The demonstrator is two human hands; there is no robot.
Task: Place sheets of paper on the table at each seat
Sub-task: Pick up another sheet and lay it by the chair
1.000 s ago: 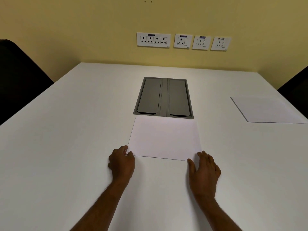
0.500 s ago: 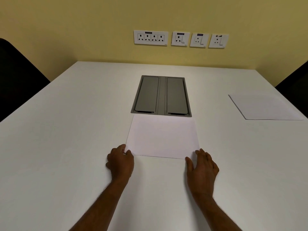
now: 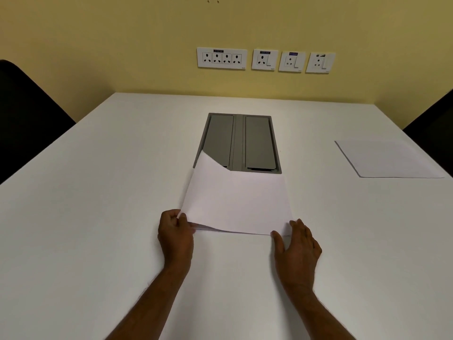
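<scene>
A small stack of white paper (image 3: 241, 204) lies on the white table (image 3: 98, 192) in front of me, just below the grey cable box. My left hand (image 3: 175, 238) pinches the near left corner of the top sheet, whose left side is lifted and curls over the box's corner. More sheets show beneath it at the near edge. My right hand (image 3: 297, 246) rests flat with fingers spread, its fingertips on the stack's near right corner. Another white sheet (image 3: 389, 159) lies flat at the right side of the table.
A grey two-lid cable box (image 3: 247, 141) is set into the table's middle. Black chair backs stand at the left (image 3: 27, 114) and at the right (image 3: 434, 128). White wall sockets (image 3: 264, 60) line the yellow wall behind.
My left hand has closed on the near left corner of the top sheet and raised it; that sheet's left side now curls up over the cable box. My right hand stays put.
</scene>
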